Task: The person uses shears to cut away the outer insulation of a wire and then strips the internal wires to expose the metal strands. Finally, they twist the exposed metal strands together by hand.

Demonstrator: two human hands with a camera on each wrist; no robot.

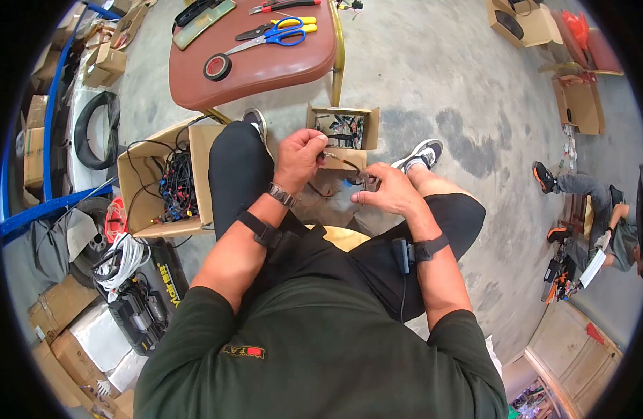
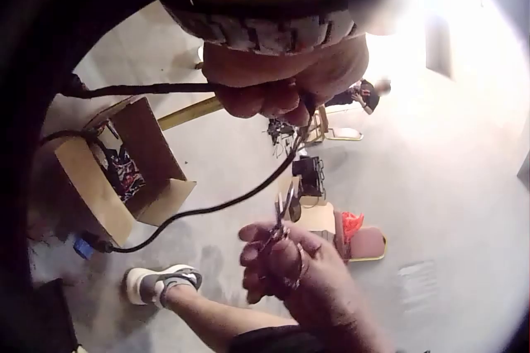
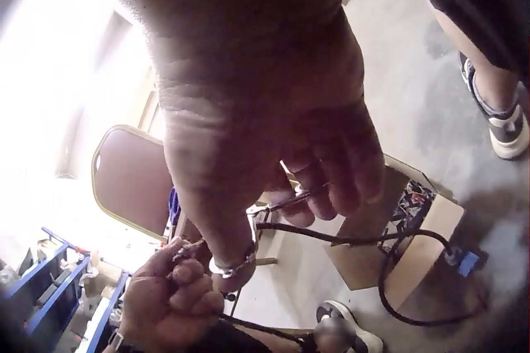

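Note:
My left hand (image 1: 297,159) pinches a dark cable (image 2: 236,201) between thumb and fingers, close to a stretch with thin strands showing. From there the cable loops down to a blue connector (image 3: 468,264) at its end. My right hand (image 1: 391,188) holds small metal scissors (image 2: 284,212), its thumb at a handle loop. Their blades stand apart in the left wrist view, beneath the strands. Below both hands a cardboard box (image 1: 372,130) on the floor contains many small dark pieces and scraps.
Ahead stands a brown padded chair (image 1: 265,73) with blue-handled scissors (image 1: 286,33), black tape (image 1: 217,67) and red-handled pliers (image 1: 283,5) on it. A carton (image 1: 134,183) of tangled black wires sits by my left leg. Another person (image 1: 601,223) is at far right.

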